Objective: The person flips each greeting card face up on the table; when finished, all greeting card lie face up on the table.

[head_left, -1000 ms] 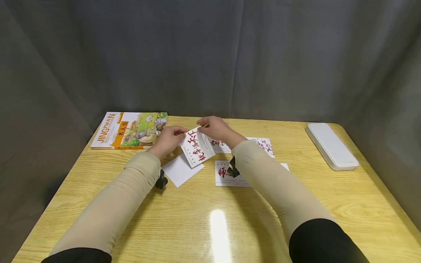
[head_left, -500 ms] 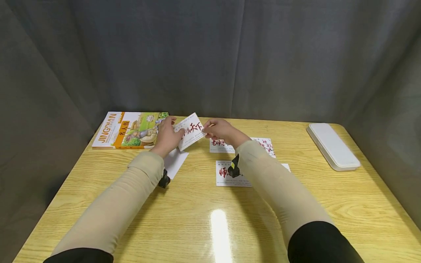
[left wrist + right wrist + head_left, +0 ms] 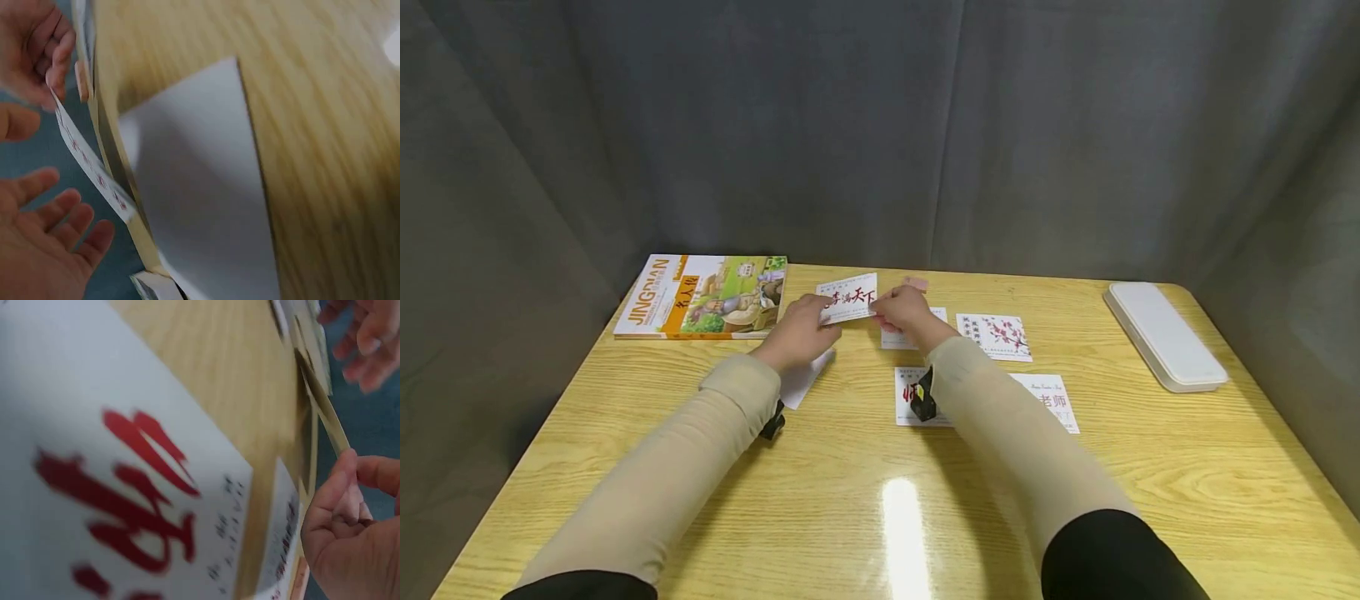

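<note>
My right hand (image 3: 910, 312) pinches the right edge of a white greeting card (image 3: 848, 298) with red Chinese lettering. That card is raised above the far part of the table. At its left end is my left hand (image 3: 799, 333); in the left wrist view its fingers (image 3: 87, 240) are spread and loosely bent, apart from the card. Below the left hand lies a plain white card (image 3: 200, 169), partly hidden in the head view. Beneath the right forearm lie a card with red lettering (image 3: 906, 408) and one with grey lettering (image 3: 1052, 400).
Books with an orange and green cover (image 3: 715, 296) lie at the back left. A blossom card (image 3: 1000, 337) and another card (image 3: 936, 321) lie behind the right arm, near a small pink piece (image 3: 916, 283). A white case (image 3: 1165, 333) lies at the right.
The lettered card has turned from steeply tilted to nearly level and lies farther back. The left hand has let go of it; the right hand still pinches it.
</note>
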### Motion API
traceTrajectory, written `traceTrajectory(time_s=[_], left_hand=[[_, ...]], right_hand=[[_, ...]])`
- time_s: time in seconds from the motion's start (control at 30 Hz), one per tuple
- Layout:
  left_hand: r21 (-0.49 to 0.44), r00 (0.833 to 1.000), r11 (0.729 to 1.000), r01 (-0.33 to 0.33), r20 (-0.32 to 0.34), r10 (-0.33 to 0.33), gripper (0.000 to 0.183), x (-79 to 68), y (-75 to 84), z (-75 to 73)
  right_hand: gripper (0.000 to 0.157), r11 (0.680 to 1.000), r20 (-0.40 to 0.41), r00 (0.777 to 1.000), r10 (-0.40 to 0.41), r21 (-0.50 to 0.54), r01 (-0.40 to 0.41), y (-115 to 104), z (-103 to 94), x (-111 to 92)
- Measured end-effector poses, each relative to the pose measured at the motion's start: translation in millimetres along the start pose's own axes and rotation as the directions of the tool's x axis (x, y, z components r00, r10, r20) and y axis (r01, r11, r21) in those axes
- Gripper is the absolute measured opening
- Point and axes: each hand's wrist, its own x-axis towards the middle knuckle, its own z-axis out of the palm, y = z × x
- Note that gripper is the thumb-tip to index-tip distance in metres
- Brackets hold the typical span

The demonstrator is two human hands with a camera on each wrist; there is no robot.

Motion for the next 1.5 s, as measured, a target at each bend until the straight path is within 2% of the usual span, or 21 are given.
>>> traceTrajectory(time_s=[0.13, 0.2, 0.33, 0.57, 0.7, 0.8, 0.93, 1.03, 1.13, 1.27, 1.4, 1.5], left_hand=[[0.138, 0.990, 0.988, -0.063, 0.133, 0.044, 0.063, -0.2, 9.4, 7.6], [0.199, 0.984, 0.978, -0.066, 0.178, 0.030, 0.063, 0.8, 12.6, 10.8], [0.284, 0.973, 0.957, -0.058, 0.232, -0.010, 0.061, 3.1, 14.0, 15.3], [0.363, 0.963, 0.930, -0.052, 0.266, -0.050, 0.058, 5.9, 17.5, 17.3], [0.376, 0.964, 0.926, -0.036, 0.256, -0.066, 0.057, 7.1, 17.6, 16.9], [0.357, 0.969, 0.934, -0.025, 0.239, -0.065, 0.060, 4.1, 13.5, 18.1], [0.254, 0.979, 0.967, 0.009, 0.196, -0.061, 0.067, -11.8, 4.5, 14.1], [0.209, 0.983, 0.977, 0.039, 0.169, -0.076, 0.069, -30.1, -2.8, 4.6], [0.253, 0.978, 0.966, 0.052, 0.182, -0.100, 0.067, -47.0, -9.6, -2.8], [0.307, 0.967, 0.952, 0.017, 0.238, -0.094, 0.066, -63.4, -12.1, -2.9], [0.333, 0.962, 0.942, -0.035, 0.265, -0.057, 0.069, -73.0, -4.0, 2.7], [0.378, 0.963, 0.925, -0.046, 0.261, -0.059, 0.071, -75.7, 3.7, 7.0]], right_hand=[[0.013, 0.994, -0.014, 1.000, -0.005, -0.107, 0.004, 2, 6.1, -5], [0.016, 0.988, -0.020, 1.000, -0.006, -0.152, 0.003, 2, 7.8, -7], [0.018, 0.986, -0.004, 1.000, 0.010, -0.169, -0.011, 1, 9.5, -10], [0.020, 0.965, 0.035, 0.999, 0.001, -0.262, 0.008, -3, -0.8, -10], [0.022, 0.961, 0.024, 1.000, -0.018, -0.276, 0.024, -4, -9.1, -9], [0.022, 0.966, 0.041, 0.999, -0.012, -0.257, 0.022, -3, -12.0, -12], [0.025, 0.965, 0.097, 0.995, -0.006, -0.259, 0.031, -1, -12.5, -18], [0.027, 0.963, 0.142, 0.990, -0.015, -0.263, 0.053, -2, -11.9, -24], [0.025, 0.963, 0.178, 0.984, -0.028, -0.260, 0.074, -4, -10.3, -30], [0.021, 0.962, 0.245, 0.969, -0.037, -0.255, 0.101, -3, -2.9, -35], [0.022, 0.965, 0.310, 0.950, -0.019, -0.244, 0.099, 2, 7.7, -39], [0.027, 0.973, 0.327, 0.945, 0.008, -0.219, 0.067, 5, 14.1, -42]])
